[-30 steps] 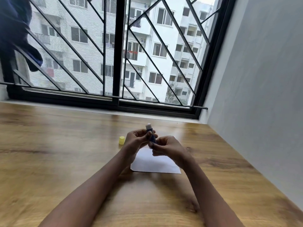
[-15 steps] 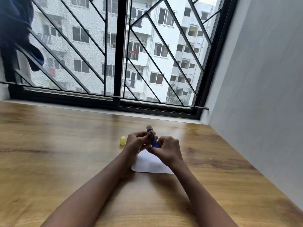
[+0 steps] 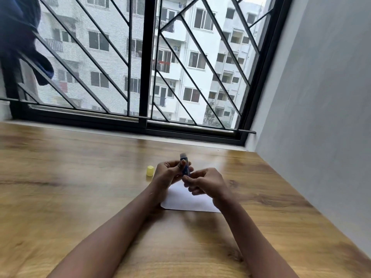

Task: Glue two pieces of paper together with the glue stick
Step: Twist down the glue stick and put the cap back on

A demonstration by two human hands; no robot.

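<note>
The glue stick [image 3: 186, 168] is a short blue tube, uncapped, with a pale tip pointing up and slightly away from the person. It is held in the air above the far edge of the paper [image 3: 180, 200], between both hands.

The left hand [image 3: 168, 174] grips the upper part of the tube, fingers curled round it and thumb against its near side. The right hand [image 3: 208, 182] pinches the lower end between thumb and forefinger, the other fingers curled under. Both forearms reach in from the near edge and converge over the table [image 3: 80, 187].

The paper lies flat on the table, white, partly covered by the hands. It may be one sheet or two stacked; the view does not settle this.

The yellow cap [image 3: 150, 170] stands on the table just left of the left hand, apart from the paper.

Beyond the table is a window [image 3: 144, 67] with a black diagonal grille. A grey wall [image 3: 321, 97] runs along the right. A dark cloth [image 3: 18, 37] hangs at the upper left.
</note>
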